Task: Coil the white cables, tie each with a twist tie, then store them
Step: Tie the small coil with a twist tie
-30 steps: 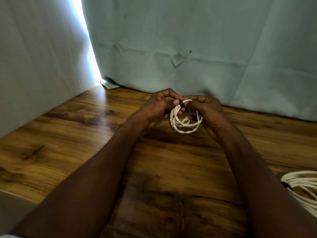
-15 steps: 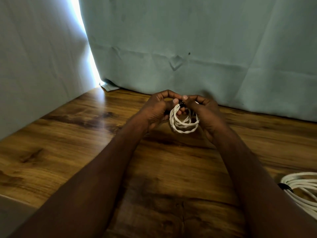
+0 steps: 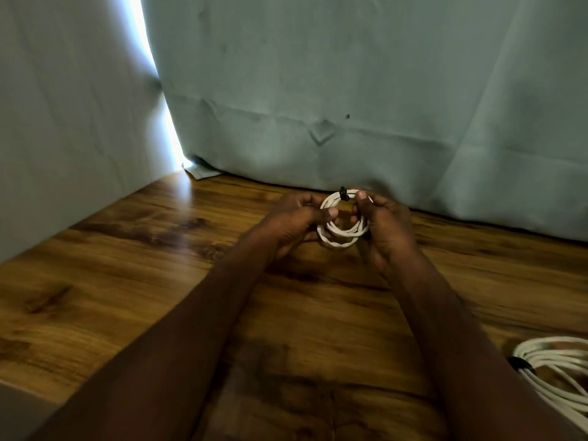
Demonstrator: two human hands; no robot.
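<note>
Small white cable coil up off the table, tie at the top!

The small coil of thin white cable (image 3: pixel 342 232) stands upright in several round loops, facing the camera, and a dark twist tie (image 3: pixel 343 194) cinches it at the very top. The left hand (image 3: pixel 297 222) grips its left side, thumb across the loops; the right hand (image 3: pixel 383 226) pinches the upper right. Down at the right edge, a larger coil of white cable (image 3: pixel 560 374) lies flat on the wooden table (image 3: pixel 127 281), a black tie (image 3: pixel 519 361) binding its left side.
</note>
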